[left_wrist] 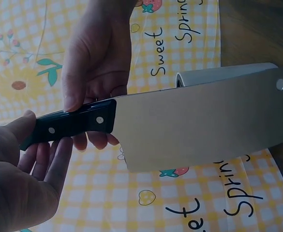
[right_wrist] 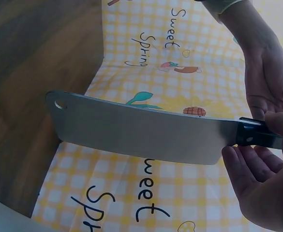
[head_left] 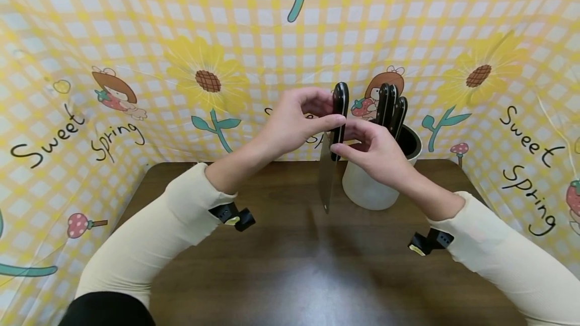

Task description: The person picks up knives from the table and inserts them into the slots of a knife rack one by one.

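Observation:
A cleaver (left_wrist: 204, 121) with a broad steel blade, a hole near its tip corner and a black riveted handle hangs blade-down above the table. My left hand (head_left: 299, 120) pinches the upper part of that black handle (left_wrist: 78, 118), thumb on one side and fingers on the other. Lower down, close to the blade, my right hand (head_left: 378, 152) pinches the same handle. In the right wrist view the blade (right_wrist: 141, 128) points away to the left, its flat side facing the camera.
Behind and right of the cleaver, a white round knife holder (head_left: 369, 190) stands on the brown wooden table (head_left: 272, 255). Several black knife handles (head_left: 389, 107) stick up out of it. A yellow checked cloth (head_left: 267, 39) with flower prints hangs around the table's back and sides.

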Demonstrator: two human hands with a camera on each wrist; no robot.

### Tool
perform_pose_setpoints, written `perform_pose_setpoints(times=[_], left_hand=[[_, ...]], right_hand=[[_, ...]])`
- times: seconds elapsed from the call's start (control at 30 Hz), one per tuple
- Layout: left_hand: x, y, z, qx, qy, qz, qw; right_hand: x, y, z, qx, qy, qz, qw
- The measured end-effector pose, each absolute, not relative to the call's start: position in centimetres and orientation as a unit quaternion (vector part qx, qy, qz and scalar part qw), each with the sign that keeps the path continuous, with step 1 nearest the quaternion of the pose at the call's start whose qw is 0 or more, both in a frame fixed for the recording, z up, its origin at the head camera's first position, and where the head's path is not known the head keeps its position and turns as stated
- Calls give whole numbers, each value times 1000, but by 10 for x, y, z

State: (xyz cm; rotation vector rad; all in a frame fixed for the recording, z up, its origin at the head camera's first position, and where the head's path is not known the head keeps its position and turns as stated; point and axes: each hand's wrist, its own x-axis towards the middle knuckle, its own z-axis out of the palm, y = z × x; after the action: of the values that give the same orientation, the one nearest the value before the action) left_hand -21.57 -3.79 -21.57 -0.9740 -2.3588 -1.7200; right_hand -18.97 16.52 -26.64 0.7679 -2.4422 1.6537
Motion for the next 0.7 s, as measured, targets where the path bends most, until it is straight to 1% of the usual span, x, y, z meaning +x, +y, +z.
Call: perform_pose_setpoints(times=[0.37, 0.6, 0.7], left_hand=[[-217, -33, -218, -316, -769, -556, 31], [-223, -31, -225, -302, -742, -599, 3], [-226, -32, -229, -294, -734, -613, 1]], right_hand=[[-186, 169, -266, 249, -799, 542, 74], [-181, 177, -266, 238, -803, 542, 72], [-176, 183, -264, 233, -809, 534, 76]])
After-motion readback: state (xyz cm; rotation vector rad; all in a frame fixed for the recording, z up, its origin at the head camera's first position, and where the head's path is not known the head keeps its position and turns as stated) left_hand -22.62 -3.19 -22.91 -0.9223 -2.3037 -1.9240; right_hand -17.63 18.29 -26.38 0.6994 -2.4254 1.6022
